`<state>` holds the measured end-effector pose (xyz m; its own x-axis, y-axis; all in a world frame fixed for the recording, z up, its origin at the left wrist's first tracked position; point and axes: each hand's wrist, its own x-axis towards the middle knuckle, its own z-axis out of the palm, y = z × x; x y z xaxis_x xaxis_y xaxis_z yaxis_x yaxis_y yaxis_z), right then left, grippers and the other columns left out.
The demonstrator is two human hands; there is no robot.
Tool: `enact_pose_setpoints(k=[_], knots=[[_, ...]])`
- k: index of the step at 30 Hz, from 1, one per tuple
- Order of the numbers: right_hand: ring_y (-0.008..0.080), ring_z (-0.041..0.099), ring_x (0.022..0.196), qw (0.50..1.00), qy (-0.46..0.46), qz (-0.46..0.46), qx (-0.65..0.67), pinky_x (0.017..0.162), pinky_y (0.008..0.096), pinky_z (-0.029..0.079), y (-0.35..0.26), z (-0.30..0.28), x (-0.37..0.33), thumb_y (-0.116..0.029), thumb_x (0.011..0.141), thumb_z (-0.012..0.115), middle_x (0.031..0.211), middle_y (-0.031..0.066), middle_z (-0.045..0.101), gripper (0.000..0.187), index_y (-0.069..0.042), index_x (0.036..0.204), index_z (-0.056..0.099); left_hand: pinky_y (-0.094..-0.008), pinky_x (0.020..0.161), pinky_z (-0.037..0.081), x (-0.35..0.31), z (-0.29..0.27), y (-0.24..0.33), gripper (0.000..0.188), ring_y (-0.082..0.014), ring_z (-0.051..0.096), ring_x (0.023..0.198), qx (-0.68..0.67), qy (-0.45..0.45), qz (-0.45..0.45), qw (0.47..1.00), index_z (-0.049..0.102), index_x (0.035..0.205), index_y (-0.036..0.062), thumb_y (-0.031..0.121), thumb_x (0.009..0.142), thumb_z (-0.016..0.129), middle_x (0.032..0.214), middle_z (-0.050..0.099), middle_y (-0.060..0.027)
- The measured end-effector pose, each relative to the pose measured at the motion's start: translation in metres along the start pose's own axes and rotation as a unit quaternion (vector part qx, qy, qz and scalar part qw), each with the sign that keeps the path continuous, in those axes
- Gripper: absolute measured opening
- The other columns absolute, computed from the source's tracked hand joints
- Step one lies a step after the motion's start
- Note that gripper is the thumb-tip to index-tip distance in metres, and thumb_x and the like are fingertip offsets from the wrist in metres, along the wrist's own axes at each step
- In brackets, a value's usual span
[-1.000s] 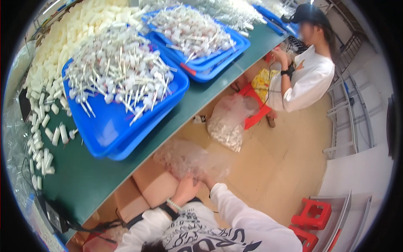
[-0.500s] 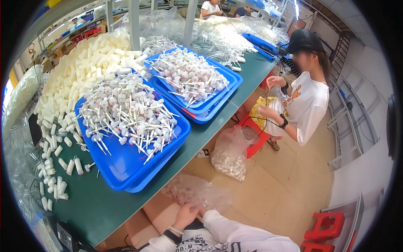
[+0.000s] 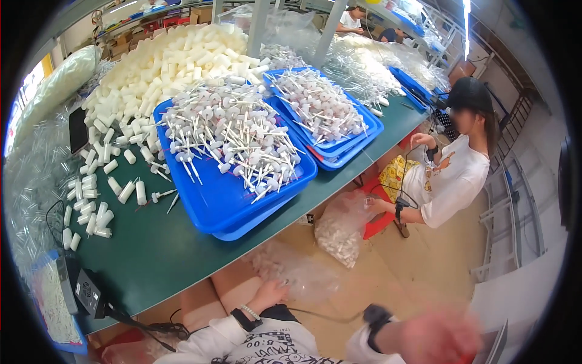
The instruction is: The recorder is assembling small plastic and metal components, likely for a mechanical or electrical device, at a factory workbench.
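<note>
My left hand (image 3: 271,294) is in front of my lap, its fingers closed at the near edge of a clear plastic bag (image 3: 303,282) holding small pale pieces. Out to the lower right is my right hand (image 3: 442,333), so smeared by motion that its fingers and anything in them cannot be made out. On the green table (image 3: 142,261), a blue tray (image 3: 212,212) carries a heap of white stick-like parts (image 3: 233,133) with round translucent caps and thin red wires.
More stacked blue trays (image 3: 339,159) stand behind. White cylinders (image 3: 182,57) are piled at the back left, some loose nearby. A black boxy device (image 3: 90,294) with a cable sits at the near left corner. A co-worker (image 3: 458,170) reaches into another bag (image 3: 339,233) at the right.
My right hand has left the bag and swung out to the lower right, while my left hand stays at the bag. The view has shifted. The co-worker's hand has lowered to the other bag.
</note>
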<state>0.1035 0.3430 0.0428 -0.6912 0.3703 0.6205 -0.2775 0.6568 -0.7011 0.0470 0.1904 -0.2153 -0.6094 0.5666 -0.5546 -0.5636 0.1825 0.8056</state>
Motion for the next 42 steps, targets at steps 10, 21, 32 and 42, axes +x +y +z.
enact_pose_setpoints(k=[10,21,32,42], knots=[[0.0176,0.056,0.071,0.977,-0.014,0.039,0.211,0.061,0.0273,0.045,-0.039,-0.009,0.018,-0.015,0.079,0.057,0.078,0.0073,0.062,0.011,-0.005,0.077,0.060,-0.0249,0.052,0.048,0.007,0.002,-0.002,0.049,-0.0163,0.062,0.065,0.004,0.020,0.000,1.000,0.044,0.121,-0.0022,0.027,0.083,0.057,0.081,0.064,-0.0126],[0.0159,0.052,0.066,0.869,-0.091,0.065,0.482,0.058,0.0269,0.042,-0.062,0.041,0.042,-0.018,0.082,0.053,0.077,0.0058,0.060,0.015,-0.006,0.074,0.058,-0.0321,0.053,0.048,0.003,-0.001,-0.013,0.040,-0.0224,0.061,0.060,0.026,0.029,0.048,0.998,0.053,0.104,-0.0025,0.031,0.082,0.055,0.075,0.061,-0.0144],[0.0142,0.049,0.061,0.615,-0.222,0.217,0.725,0.054,0.0265,0.040,-0.101,0.143,0.025,-0.021,0.084,0.049,0.076,0.0043,0.059,0.021,-0.006,0.070,0.055,-0.0392,0.083,0.042,-0.102,-0.015,0.077,0.045,-0.0355,0.051,0.096,0.283,0.151,0.306,0.896,0.045,0.116,-0.0036,0.028,0.084,0.053,0.108,0.050,-0.0210],[0.0126,0.046,0.057,0.492,-0.263,0.279,0.782,0.051,0.0261,0.038,-0.145,0.177,0.077,-0.024,0.087,0.046,0.075,0.0030,0.058,0.027,-0.007,0.066,0.053,-0.0384,0.062,0.045,-0.192,-0.051,0.132,0.023,-0.0313,0.057,0.071,0.146,0.121,0.346,0.919,0.052,0.089,-0.0025,0.019,0.082,0.055,0.074,0.057,-0.0149]])
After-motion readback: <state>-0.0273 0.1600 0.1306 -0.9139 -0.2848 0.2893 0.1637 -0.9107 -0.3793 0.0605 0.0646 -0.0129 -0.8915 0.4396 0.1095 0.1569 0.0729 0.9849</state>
